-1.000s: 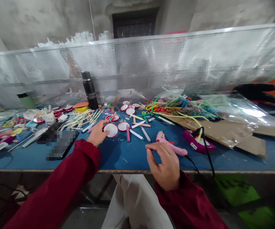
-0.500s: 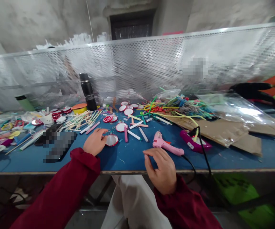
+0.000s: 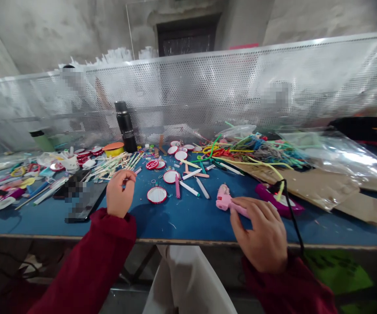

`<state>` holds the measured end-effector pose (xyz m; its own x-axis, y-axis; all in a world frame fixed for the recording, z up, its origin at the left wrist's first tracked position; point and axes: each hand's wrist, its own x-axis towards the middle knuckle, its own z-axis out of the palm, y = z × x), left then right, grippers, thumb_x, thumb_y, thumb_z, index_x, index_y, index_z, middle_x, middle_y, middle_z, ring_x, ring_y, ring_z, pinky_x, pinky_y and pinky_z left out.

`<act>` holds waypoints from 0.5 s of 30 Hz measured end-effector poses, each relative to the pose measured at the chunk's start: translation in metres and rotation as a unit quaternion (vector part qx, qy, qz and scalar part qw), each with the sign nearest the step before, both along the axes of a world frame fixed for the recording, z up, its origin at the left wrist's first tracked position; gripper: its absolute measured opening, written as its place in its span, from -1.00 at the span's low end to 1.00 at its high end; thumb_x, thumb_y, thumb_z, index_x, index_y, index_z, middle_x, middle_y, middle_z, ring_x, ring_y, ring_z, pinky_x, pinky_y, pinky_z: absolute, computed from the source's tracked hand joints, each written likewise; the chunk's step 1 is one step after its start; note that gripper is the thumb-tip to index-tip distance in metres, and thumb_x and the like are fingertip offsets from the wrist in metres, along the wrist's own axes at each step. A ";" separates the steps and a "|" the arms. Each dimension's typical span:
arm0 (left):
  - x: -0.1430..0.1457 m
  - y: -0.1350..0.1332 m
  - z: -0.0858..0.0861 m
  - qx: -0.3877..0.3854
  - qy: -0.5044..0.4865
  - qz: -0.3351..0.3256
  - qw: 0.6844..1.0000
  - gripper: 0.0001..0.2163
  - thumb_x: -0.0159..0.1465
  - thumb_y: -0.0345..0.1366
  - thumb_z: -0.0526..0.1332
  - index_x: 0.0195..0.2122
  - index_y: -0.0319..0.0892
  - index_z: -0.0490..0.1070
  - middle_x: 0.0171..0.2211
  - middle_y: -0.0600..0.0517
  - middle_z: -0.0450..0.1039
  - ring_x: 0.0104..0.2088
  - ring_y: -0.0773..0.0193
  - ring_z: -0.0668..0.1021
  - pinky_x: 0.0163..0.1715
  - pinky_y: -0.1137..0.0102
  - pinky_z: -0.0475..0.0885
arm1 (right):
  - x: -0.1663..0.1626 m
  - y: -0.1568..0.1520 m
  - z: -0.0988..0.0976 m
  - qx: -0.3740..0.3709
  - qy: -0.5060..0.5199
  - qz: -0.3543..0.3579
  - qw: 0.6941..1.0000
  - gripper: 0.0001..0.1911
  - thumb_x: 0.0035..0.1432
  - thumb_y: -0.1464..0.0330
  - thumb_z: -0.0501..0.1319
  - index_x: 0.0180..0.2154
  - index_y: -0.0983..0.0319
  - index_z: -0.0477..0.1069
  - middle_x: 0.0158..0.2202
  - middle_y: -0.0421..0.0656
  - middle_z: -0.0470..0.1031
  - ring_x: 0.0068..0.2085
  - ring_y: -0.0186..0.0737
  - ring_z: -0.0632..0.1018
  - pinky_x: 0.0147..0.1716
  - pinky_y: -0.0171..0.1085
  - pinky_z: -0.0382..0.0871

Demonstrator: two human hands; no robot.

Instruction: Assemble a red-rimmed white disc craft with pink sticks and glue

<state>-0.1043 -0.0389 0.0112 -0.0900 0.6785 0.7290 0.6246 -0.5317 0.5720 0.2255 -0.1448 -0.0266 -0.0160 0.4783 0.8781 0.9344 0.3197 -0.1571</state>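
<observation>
My left hand (image 3: 121, 192) hovers over the table to the left of a small round red-rimmed mirror (image 3: 156, 195). Its fingers are loosely curled, with a gap between thumb and index finger, and nothing shows in them. Part of a pink marker (image 3: 138, 171) sticks out beyond the fingertips. On the right, my right hand (image 3: 262, 231) has its thumb and fingers around the handle of a pink hot glue gun (image 3: 224, 199), whose nozzle end points away to the left. The rear of the handle is hidden under the hand. Several markers (image 3: 190, 189) lie between my hands.
A phone (image 3: 88, 203) lies left of my left hand. At the back stand a black bottle (image 3: 127, 131) and a perforated metal screen (image 3: 188, 96). Pipe cleaners (image 3: 257, 146), cardboard (image 3: 322, 185) and a purple power strip (image 3: 293, 204) with a cable occupy the right.
My left hand has drawn away from the mirror, leftward. My right hand has moved right onto the glue gun and taken its handle; the gun has turned and its orange trigger no longer shows.
</observation>
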 end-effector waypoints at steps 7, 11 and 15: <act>0.012 0.034 0.032 -0.029 0.052 0.019 0.998 -0.83 0.22 -0.29 0.07 -0.49 -0.15 0.34 -0.44 0.04 0.42 -0.37 0.25 0.43 -0.35 0.39 0.28 | -0.005 0.004 -0.001 0.053 0.010 0.011 0.998 -0.86 0.12 0.45 0.24 -0.23 0.18 0.44 -0.24 -0.10 0.57 -0.20 -0.11 0.56 -0.08 -0.08 0.38; 0.010 0.054 0.025 -0.087 0.104 0.032 0.990 -0.71 0.25 -0.08 0.12 -0.49 -0.15 0.39 -0.52 0.05 0.39 -0.46 0.27 0.38 -0.42 0.39 0.18 | -0.007 0.005 -0.006 0.061 0.021 0.011 0.998 -0.86 0.11 0.47 0.25 -0.25 0.16 0.45 -0.23 -0.11 0.57 -0.19 -0.11 0.56 -0.07 -0.06 0.39; -0.009 0.066 0.014 -0.083 0.007 0.068 0.994 -0.70 0.29 -0.09 0.06 -0.43 -0.16 0.43 -0.44 0.02 0.48 -0.39 0.24 0.47 -0.34 0.38 0.27 | -0.005 0.006 -0.010 0.072 0.034 0.012 0.997 -0.85 0.10 0.48 0.25 -0.24 0.17 0.45 -0.23 -0.09 0.57 -0.19 -0.10 0.56 -0.08 -0.06 0.40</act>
<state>-0.1128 0.0273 0.0253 -0.1795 0.7714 0.6105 0.6935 -0.3409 0.6347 0.2204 -0.1384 -0.0365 0.0357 0.3470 0.9372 0.9149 0.3659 -0.1704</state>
